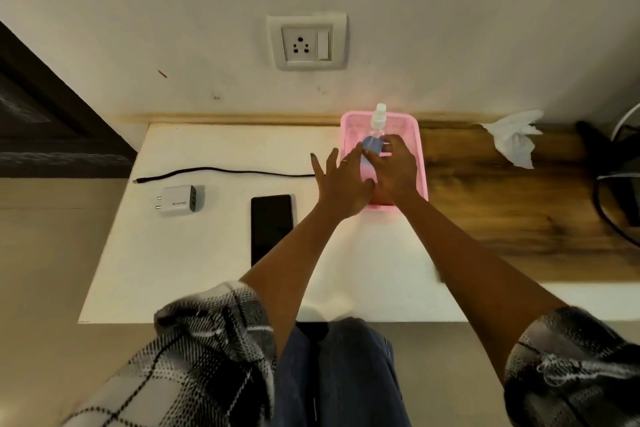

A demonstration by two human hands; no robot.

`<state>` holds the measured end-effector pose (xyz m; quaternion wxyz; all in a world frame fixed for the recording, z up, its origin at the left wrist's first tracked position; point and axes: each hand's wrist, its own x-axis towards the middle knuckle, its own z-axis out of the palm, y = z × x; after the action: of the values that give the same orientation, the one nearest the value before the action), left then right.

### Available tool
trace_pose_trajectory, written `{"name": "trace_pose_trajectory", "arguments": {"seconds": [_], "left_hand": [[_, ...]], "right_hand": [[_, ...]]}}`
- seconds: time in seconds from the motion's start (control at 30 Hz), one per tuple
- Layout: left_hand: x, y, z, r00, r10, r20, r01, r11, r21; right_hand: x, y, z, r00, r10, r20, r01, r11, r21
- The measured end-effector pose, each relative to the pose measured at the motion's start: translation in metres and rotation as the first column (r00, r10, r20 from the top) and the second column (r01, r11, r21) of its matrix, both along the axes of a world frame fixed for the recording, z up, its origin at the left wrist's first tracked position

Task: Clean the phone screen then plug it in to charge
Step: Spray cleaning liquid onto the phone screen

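Checked sleeves (194, 357) and blue-jeaned knees (339, 374) sit closest to the lens, both bare forearms reaching forward over a white table (207, 270); the left hand (341, 184) lies with its fingers straight and spread, a ring on one of them, its fingertips touching the blue part of a spray bottle (375, 135); the right hand (396, 166) has its fingers curled round that same bottle from the right side, gripping it. The bottle stands roughly upright inside a pink mesh basket (415, 135), its white nozzle cap rising above the basket's far rim; both hands cover most of the basket's inside, so what else lies in it cannot be told.

Just left of the left forearm a black phone (272, 218) lies flat on the white table, screen dark, its near end partly hidden by the arm; further left lies a white charger adapter (180, 199), on its side with two pins pointing left; beyond these a black cable (225, 172) runs across the table, one loose end at the left, the other end passing behind the left hand. On the wall above, a white socket plate (306, 42) with a switch on its right half; to the right of the basket a wooden surface (502, 201) carries a crumpled white tissue (516, 139); dark cords curl at the far right edge.
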<state>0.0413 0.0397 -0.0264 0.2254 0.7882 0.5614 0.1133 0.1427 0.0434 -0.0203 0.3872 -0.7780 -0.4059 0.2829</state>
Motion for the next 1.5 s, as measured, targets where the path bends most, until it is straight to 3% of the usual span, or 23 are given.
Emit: {"name": "trace_pose_trajectory", "arguments": {"seconds": [0.1,0.23,0.5,0.83,1.0,1.17,1.4,1.5], "left_hand": [[-0.011,-0.021,0.018,0.975,0.078,0.206,-0.076,0.997,-0.017],[-0.036,-0.059,0.040,0.865,0.128,0.486,-0.132,0.991,-0.027],[-0.083,-0.129,0.058,0.740,0.282,0.611,-0.254,0.958,-0.135],[-0.116,-0.180,0.067,0.631,0.387,0.672,-0.300,0.921,-0.249],[-0.118,-0.189,0.071,0.615,0.394,0.683,-0.264,0.919,-0.292],[-0.118,-0.192,0.074,0.631,0.384,0.674,-0.247,0.923,-0.295],[-0.131,-0.185,0.064,0.681,0.386,0.622,-0.127,0.899,-0.419],[-0.143,-0.177,0.050,0.684,0.448,0.575,-0.197,0.873,-0.446]], "right_hand": [[-0.016,-0.021,0.019,0.998,0.020,0.052,-0.022,0.999,0.036],[-0.036,-0.056,0.044,0.997,0.073,0.018,-0.074,0.992,0.106],[-0.089,-0.134,0.084,0.973,0.228,0.038,-0.231,0.956,0.180],[-0.118,-0.183,0.093,0.960,0.275,0.050,-0.279,0.940,0.195],[-0.128,-0.186,0.110,0.963,0.263,-0.062,-0.225,0.910,0.349],[-0.132,-0.181,0.115,0.955,0.281,-0.089,-0.226,0.891,0.393],[-0.129,-0.173,0.092,0.963,0.223,-0.149,-0.173,0.942,0.288],[-0.124,-0.167,0.077,0.964,0.216,-0.157,-0.181,0.961,0.210]]}}
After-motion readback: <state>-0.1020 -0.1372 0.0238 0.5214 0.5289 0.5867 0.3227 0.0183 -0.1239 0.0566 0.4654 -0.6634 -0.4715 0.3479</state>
